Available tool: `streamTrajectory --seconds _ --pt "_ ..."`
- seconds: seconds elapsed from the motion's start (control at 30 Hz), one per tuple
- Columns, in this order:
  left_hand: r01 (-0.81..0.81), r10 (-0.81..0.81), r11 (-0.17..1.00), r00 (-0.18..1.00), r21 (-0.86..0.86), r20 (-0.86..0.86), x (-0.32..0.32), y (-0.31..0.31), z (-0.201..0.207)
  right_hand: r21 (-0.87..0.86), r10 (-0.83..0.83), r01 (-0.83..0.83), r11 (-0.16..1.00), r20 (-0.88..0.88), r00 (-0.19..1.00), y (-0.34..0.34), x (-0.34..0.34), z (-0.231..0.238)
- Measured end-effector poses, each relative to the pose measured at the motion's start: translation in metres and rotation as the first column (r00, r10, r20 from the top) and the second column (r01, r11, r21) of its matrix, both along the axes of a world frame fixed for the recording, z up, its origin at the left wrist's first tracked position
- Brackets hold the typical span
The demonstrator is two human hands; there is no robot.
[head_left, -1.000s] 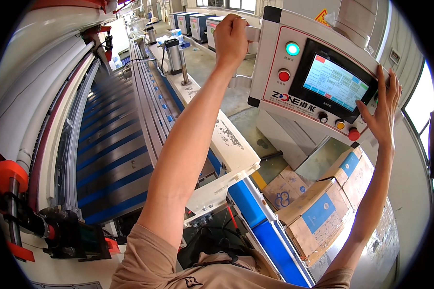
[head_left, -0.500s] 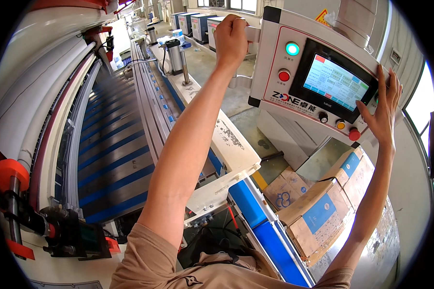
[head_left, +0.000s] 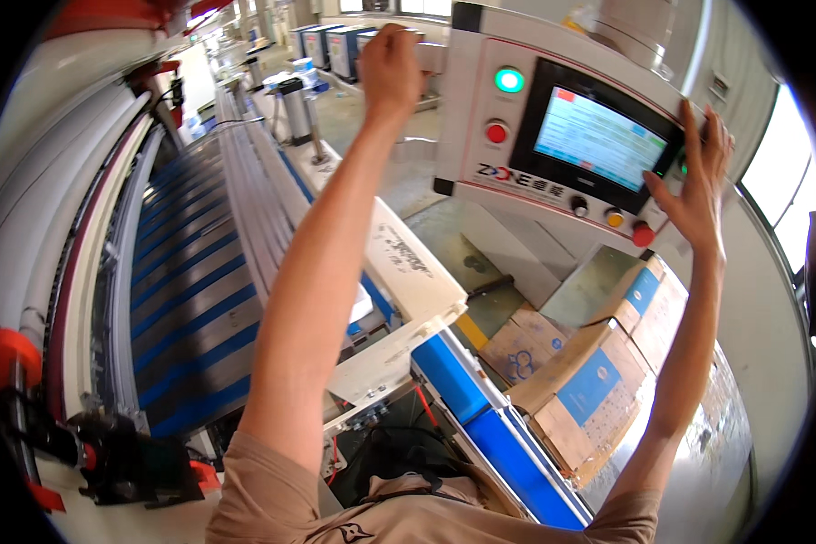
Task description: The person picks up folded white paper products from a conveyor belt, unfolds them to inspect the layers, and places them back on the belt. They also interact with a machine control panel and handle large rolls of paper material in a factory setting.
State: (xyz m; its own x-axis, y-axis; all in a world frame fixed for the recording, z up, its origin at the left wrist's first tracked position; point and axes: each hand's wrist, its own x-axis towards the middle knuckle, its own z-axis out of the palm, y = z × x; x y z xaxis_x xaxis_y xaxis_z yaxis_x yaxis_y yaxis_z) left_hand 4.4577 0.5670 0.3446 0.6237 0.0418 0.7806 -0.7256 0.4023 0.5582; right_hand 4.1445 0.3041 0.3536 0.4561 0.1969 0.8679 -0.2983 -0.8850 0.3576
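A white control panel (head_left: 470, 118) with a lit touchscreen (head_left: 598, 140) stands in front of me at the upper right. My left hand (head_left: 392, 77) is closed round the handle at the panel's left side; the fingers hide most of the grip. My right hand (head_left: 698, 190) lies along the panel's right edge, fingers stretched upward and apart, with the thumb by the lower right corner of the screen. Left of the screen are a glowing green button (head_left: 509, 80) and a red button (head_left: 496, 132). Beneath it sit a black knob (head_left: 579, 207), a yellow button (head_left: 615, 218) and a red push button (head_left: 643, 235).
On the left runs a large machine with a dark bed (head_left: 190, 272) striped by blue belts and a white roller (head_left: 27, 218). Its pale frame corner (head_left: 426, 281) juts below the panel. Cardboard boxes (head_left: 598, 381) stand at the lower right, beside a blue conveyor belt (head_left: 508, 453).
The whole view has shifted, so the panel, machine and boxes all appear farther left. Both hands keep their places on the panel.
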Motion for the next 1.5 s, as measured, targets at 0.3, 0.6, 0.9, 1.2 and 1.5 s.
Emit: streamTrajectory --seconds 0.3,0.6,0.9,1.2,1.5 --pt "0.154 -0.150 0.988 0.981 0.028 -0.123 -0.015 0.006 0.005 0.042 -0.001 0.002 0.999 -0.034 0.999 -0.001 -0.007 0.003" --pt "0.153 -0.142 0.986 0.977 0.058 -0.161 -0.017 0.008 0.006 0.004 -0.006 0.006 1.000 -0.004 1.000 -0.003 -0.004 0.002" --pt "0.135 -0.122 0.989 0.976 0.060 -0.183 -0.021 0.007 0.007 0.022 -0.009 0.009 1.000 -0.004 1.000 -0.001 -0.004 0.001" --pt "0.133 -0.121 0.989 0.979 0.066 -0.167 -0.018 0.008 0.006 0.028 0.000 0.000 1.000 -0.015 1.000 -0.004 -0.004 0.001" --pt "0.131 -0.117 0.989 0.979 0.070 -0.170 -0.022 0.008 0.007 0.009 -0.020 0.020 1.000 0.002 1.000 -0.002 -0.003 0.001"
